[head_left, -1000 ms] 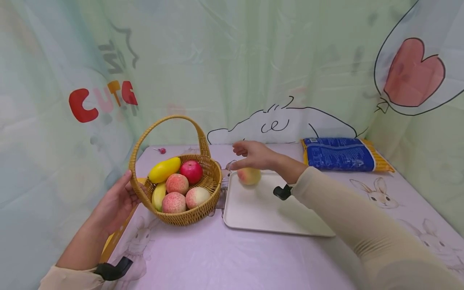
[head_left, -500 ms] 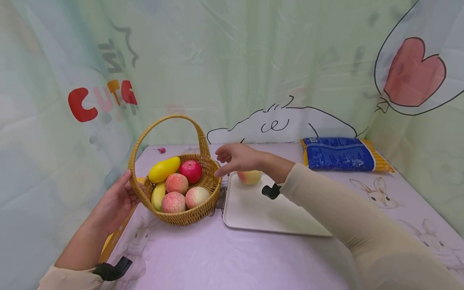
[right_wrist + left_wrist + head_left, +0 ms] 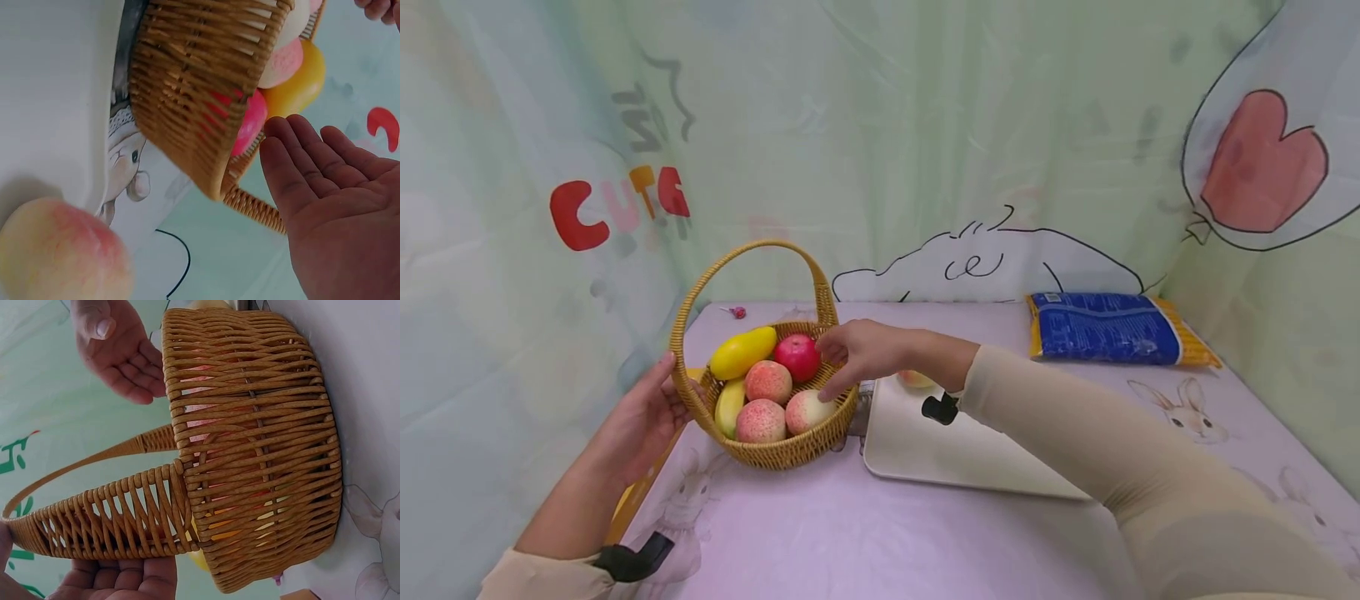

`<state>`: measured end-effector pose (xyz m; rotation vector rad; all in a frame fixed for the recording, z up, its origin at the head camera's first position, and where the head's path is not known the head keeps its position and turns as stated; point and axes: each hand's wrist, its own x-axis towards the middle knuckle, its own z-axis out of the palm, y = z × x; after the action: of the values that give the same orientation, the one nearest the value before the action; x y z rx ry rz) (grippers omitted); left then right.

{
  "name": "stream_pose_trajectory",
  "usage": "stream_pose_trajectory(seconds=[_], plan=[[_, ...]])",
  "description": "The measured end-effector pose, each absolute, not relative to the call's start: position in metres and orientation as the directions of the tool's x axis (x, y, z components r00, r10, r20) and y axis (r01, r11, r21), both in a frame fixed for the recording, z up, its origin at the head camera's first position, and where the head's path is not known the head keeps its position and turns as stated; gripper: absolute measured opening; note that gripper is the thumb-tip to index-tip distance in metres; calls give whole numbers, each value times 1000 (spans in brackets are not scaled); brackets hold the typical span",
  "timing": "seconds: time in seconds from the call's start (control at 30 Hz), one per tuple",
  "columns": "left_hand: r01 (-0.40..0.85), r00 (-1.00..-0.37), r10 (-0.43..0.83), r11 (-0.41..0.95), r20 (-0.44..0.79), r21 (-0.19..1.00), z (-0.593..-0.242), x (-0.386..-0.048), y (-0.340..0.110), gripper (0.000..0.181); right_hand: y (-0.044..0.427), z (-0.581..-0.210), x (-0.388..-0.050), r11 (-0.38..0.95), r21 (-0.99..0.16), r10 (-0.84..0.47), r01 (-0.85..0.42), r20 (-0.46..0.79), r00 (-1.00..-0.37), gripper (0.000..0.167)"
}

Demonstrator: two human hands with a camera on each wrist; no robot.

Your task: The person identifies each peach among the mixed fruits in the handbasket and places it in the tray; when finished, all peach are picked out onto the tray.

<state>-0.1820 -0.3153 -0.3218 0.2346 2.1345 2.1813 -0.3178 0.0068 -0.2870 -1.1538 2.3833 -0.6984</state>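
My right hand has moved leftward over the basket on the left, loose-fingered and empty, while my left hand grips its handle, likely a light, stiff, secure hold.

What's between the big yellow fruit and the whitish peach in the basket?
A pinker peach sits between the big yellow fruit and the whitish peach. You can see it in the head view.
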Motion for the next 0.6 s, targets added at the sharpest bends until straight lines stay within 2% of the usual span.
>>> stream_pose_trajectory(seconds=[0.3, 0.6], plan=[[28, -988, 154, -24, 31, 999, -321, -182, -314, 37, -14, -287, -314, 516, -575, -840, -635, -193, -508, 80], [41, -987, 157, -18, 44, 999, -321, -183, -316, 37, -32, -292, -317, 549, -431, -836, -716, -270, -478, 78]])
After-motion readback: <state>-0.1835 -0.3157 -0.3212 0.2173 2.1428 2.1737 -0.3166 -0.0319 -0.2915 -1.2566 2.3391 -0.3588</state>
